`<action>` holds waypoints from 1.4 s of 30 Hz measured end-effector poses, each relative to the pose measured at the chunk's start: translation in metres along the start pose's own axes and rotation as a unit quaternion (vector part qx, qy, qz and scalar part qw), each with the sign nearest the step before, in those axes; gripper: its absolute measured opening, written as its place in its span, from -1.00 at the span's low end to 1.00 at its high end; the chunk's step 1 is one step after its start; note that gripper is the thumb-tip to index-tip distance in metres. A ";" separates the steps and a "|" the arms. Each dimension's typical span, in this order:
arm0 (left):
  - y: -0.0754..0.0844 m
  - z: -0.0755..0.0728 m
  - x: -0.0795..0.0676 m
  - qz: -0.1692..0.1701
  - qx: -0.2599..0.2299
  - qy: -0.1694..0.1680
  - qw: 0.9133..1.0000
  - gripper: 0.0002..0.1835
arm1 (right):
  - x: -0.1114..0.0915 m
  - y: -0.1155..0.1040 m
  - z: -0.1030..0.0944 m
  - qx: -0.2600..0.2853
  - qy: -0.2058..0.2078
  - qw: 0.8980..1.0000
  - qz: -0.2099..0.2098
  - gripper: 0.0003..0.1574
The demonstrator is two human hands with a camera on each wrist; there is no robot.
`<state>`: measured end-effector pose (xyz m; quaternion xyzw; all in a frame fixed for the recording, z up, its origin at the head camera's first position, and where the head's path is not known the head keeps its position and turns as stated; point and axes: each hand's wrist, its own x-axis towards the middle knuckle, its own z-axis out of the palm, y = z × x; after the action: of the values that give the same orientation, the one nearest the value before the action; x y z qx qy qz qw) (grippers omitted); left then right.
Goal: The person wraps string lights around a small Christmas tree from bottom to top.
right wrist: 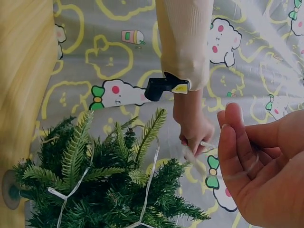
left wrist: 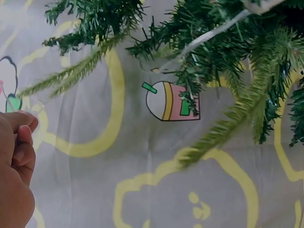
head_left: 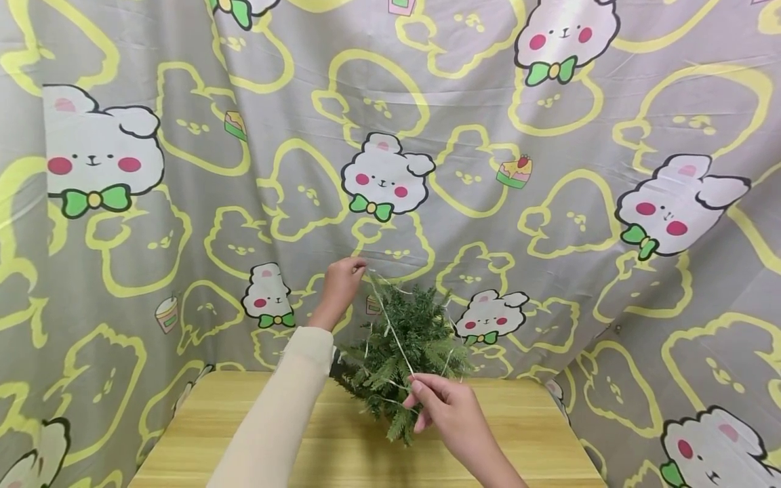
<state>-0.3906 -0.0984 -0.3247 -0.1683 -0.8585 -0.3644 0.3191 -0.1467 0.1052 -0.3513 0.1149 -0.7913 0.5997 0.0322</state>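
Note:
A small artificial Christmas tree with green branches stands on the wooden table. A thin pale wire of string lights runs slantwise across its front, and more of the wire loops round the branches. My left hand pinches one part of the wire between thumb and forefinger, up beside the treetop on the left. Nearer to me, my right hand pinches the same wire low in front of the tree. In the left wrist view, the left hand shows only at the edge.
The wooden table reaches back to a grey curtain with bunny prints, which hangs behind and on both sides. A round base shows under the tree in the right wrist view. A small black device sits on the left wrist.

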 end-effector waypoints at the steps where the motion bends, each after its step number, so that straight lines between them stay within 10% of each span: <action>1: -0.002 -0.001 -0.002 -0.007 -0.007 0.001 1.000 -0.84 | 0.000 0.000 0.000 -0.001 -0.002 1.000 -0.001 -0.60; 9: -0.013 0.000 -0.035 -0.054 -0.058 -0.033 0.996 -0.82 | -0.013 0.003 -0.009 -0.041 -0.002 0.999 0.007 -0.61; 27: -0.006 0.014 -0.099 0.093 -0.001 -0.045 0.995 -0.84 | -0.026 0.018 -0.062 -0.059 0.090 0.990 0.095 -0.61; 37: 0.006 0.010 -0.113 0.098 0.009 -0.078 0.992 -0.82 | -0.021 0.013 -0.075 -0.067 0.132 0.986 0.075 -0.66; 42: 0.038 -0.006 -0.119 0.102 -0.016 -0.082 0.991 -0.83 | -0.019 0.012 -0.077 -0.071 0.131 0.986 0.071 -0.63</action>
<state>-0.2796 -0.0834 -0.3818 -0.2895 -0.8542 -0.3289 0.2799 -0.1379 0.1848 -0.3448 -0.0240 -0.8269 0.5526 0.1010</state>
